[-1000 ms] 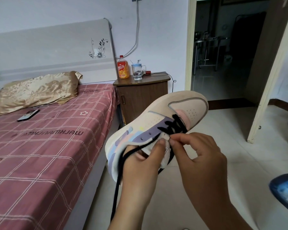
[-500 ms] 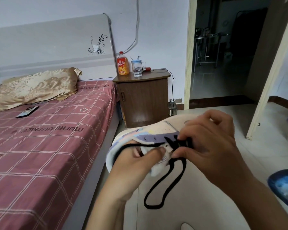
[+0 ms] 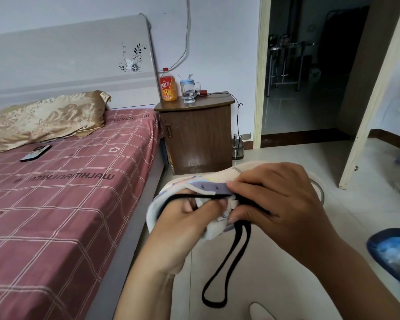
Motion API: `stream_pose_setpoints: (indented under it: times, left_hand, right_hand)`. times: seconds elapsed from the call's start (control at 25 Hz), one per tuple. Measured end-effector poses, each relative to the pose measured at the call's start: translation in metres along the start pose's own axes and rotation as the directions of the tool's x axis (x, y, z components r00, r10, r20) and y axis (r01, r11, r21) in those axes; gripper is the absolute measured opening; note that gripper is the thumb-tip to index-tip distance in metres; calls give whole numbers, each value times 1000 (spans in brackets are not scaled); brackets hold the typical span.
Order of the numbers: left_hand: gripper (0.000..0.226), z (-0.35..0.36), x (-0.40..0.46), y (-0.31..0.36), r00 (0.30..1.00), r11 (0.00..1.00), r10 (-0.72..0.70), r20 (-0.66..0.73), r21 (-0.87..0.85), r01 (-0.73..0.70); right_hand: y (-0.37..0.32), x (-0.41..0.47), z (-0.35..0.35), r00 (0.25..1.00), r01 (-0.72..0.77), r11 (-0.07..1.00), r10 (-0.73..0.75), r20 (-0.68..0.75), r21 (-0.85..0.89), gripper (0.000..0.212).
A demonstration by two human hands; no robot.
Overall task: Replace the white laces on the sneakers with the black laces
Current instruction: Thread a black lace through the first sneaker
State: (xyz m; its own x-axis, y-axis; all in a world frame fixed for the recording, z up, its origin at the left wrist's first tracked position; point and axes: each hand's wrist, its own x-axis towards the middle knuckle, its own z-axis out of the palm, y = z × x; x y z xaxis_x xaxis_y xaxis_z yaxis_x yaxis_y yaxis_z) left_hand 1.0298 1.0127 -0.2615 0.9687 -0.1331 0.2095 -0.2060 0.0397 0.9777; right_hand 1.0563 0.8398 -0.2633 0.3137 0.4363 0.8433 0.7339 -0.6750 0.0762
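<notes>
Beside the bed [image 3: 56, 204] with its pink checked sheet, the person holds the sneaker [image 3: 185, 188] up in the air so the eyelets face them. Left hand [image 3: 185, 229] grips the shoe at its collar, thumb pressed on the tongue, likely to steady it. Right hand [image 3: 273, 204] curls over the eyelet row, fingers pinching the black lace [image 3: 231, 257], whose slack loop dangles below, probably mid-threading. No white lace shows.

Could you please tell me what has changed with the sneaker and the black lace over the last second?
The sneaker dropped lower. The right hand moved over its eyelets, and a loop of black lace now hangs below. The left hand still holds the sneaker.
</notes>
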Motion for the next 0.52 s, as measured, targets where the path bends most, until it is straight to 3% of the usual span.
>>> stream_pose_setpoints:
  times: [0.08, 0.32, 0.4, 0.52]
  left_hand:
    - [15, -2, 1, 0, 1000, 1000, -2, 4, -24, 2]
    - [23, -6, 1, -2, 999, 996, -44, 3, -82, 44]
    - [21, -7, 2, -5, 997, 996, -74, 5, -47, 74]
    - [12, -10, 2, -9, 994, 994, -104, 26, 36, 103]
  right_hand:
    - [-3, 0, 1, 999, -18, 1000, 18, -45, -3, 43]
    - [-9, -2, 7, 996, -40, 995, 47, -74, 94, 31]
    - [-6, -4, 7, 994, -103, 975, 106, -7, 198, 29]
    - [1, -8, 5, 944, -314, 870, 244, 222, 379, 16]
